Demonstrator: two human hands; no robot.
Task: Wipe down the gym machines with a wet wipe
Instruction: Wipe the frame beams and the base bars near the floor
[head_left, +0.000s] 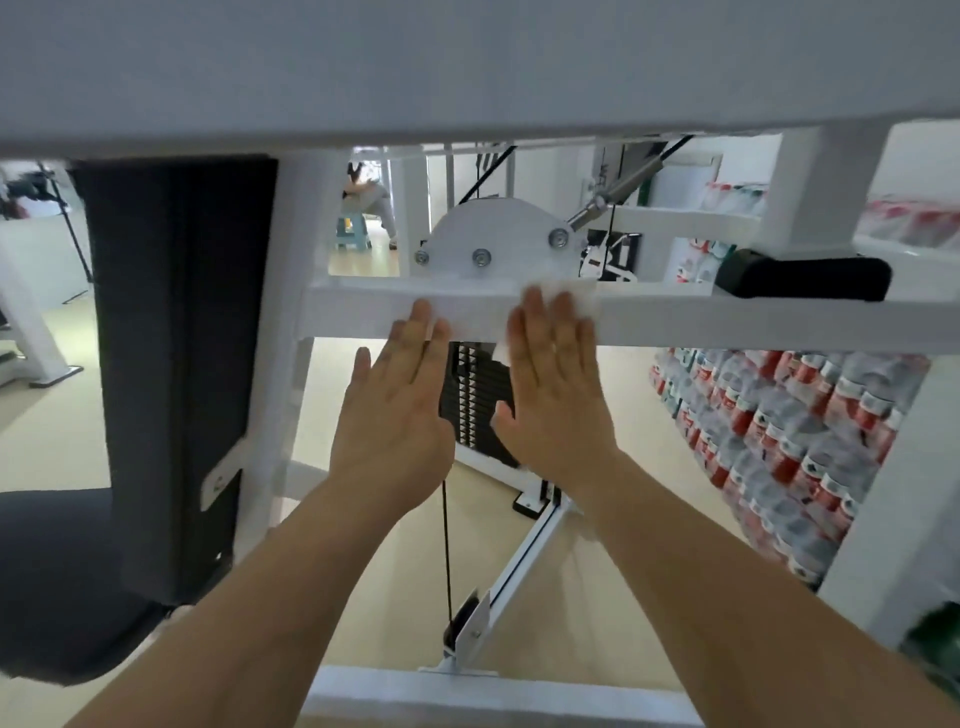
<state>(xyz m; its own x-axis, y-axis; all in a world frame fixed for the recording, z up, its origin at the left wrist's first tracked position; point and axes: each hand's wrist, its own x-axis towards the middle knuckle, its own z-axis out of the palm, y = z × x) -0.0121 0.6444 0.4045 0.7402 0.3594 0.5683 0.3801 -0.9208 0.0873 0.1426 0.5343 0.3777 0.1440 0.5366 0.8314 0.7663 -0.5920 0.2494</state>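
A white horizontal crossbar (701, 317) of the gym machine runs across the middle of the view. A white wet wipe (576, 299) lies flat on the bar, and my right hand (553, 384) presses on it with straight fingers. My left hand (400, 405) is beside it to the left, fingers straight, with the fingertips touching the bar's front face. Behind the bar sits a white pivot plate (498, 239) with three bolts. Below the hands the black weight stack (475, 395) shows between them.
A dark padded backrest (176, 364) and seat (57, 582) stand at the left. A black foam handle (810, 278) juts out at the right. Stacked packs of bottled water (789, 441) fill the right side. A white beam (467, 67) spans overhead. A person sits on a stool (358, 228) far back.
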